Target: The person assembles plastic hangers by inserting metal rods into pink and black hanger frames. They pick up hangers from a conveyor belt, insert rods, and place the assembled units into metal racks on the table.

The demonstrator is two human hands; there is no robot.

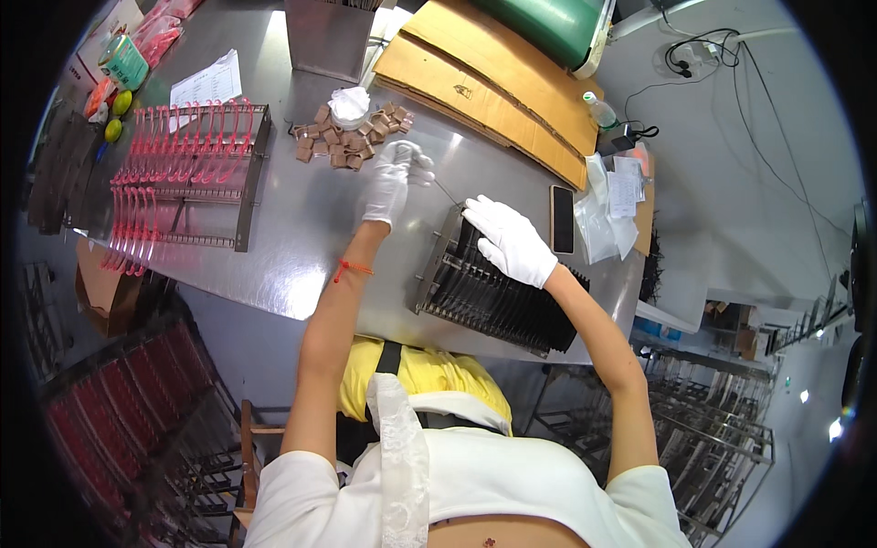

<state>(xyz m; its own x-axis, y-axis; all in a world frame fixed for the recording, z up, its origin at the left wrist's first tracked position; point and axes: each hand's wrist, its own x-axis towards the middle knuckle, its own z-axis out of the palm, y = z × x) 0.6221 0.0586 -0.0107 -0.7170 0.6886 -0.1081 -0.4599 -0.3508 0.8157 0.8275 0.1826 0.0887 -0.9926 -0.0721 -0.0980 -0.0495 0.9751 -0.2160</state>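
My left hand (393, 183), in a white glove, has its fingers curled together over the metal table. A thin dark rod (446, 192) runs from its fingertips toward the rack's far left corner and appears pinched in them. My right hand (513, 239), also gloved, lies with stretched fingers over the top of a rack of black curved parts (493, 297). Its fingertips are at the rack's far left corner, near the rod's end. Beyond my left hand lies a pile of small brown blocks (343, 137), with a crumpled white wad (349, 107) among them.
At the left stands a metal rack of pink curved parts (187, 146), with a paper sheet (208, 84) behind it. A metal bin (329, 38) and cardboard sheets (493, 82) lie at the back. A phone (562, 219) and plastic bags (596, 215) are at the right.
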